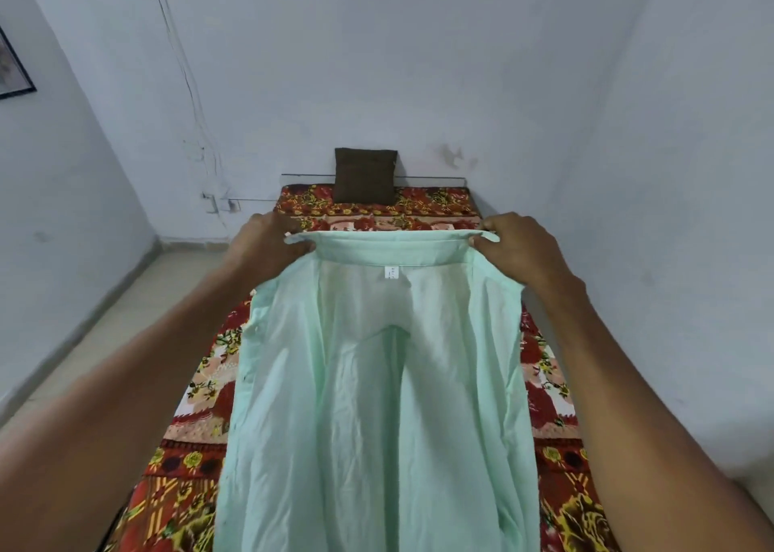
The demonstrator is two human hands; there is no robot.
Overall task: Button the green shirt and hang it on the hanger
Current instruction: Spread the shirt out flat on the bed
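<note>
Held up open and unbuttoned over the red floral-patterned bed (201, 388), pale mint-green cotton shirt (368, 405), collar ends pinched by left hand (268, 246) and right hand (519, 250), probably to spread it flat for buttoning.

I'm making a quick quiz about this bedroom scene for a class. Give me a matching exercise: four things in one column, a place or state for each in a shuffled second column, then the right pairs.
Things:
1. green shirt
2. brown cushion
3. white label
4. left hand

Places or states:
A. leaning against the far wall at the head of the bed
B. gripping the collar's left end
C. held up open, front unbuttoned
D. inside the shirt, just below the collar

Pairs: 1-C, 2-A, 3-D, 4-B
</note>
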